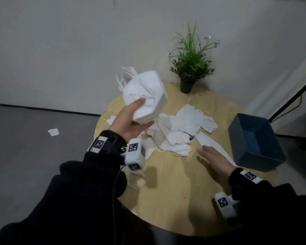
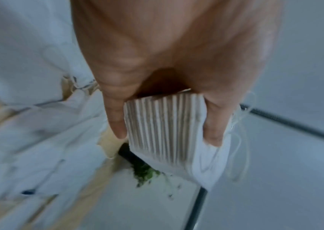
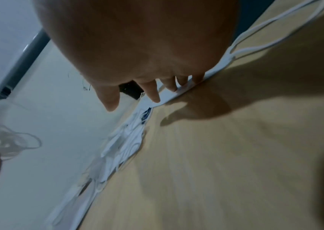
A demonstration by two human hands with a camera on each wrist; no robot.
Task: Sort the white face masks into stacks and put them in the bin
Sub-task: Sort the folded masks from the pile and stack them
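My left hand (image 1: 140, 112) is raised above the table's left side and grips a thick stack of white face masks (image 1: 145, 94), ear loops trailing at its top left. The left wrist view shows the stack's layered edges (image 2: 163, 126) pinched between thumb and fingers (image 2: 117, 124). A loose pile of white masks (image 1: 180, 129) lies across the middle of the round wooden table (image 1: 166, 200). My right hand (image 1: 212, 156) is flat with straight fingers, resting on a single mask (image 1: 210, 144) beside the blue bin (image 1: 254, 144). In the right wrist view its fingertips (image 3: 155, 96) touch that mask (image 3: 167, 98).
A potted green plant (image 1: 191, 68) stands at the table's far edge. The blue bin sits at the right rim and looks bare inside. A white scrap (image 1: 53, 132) lies on the grey floor to the left. A black stand leg (image 1: 290, 101) slants at the right.
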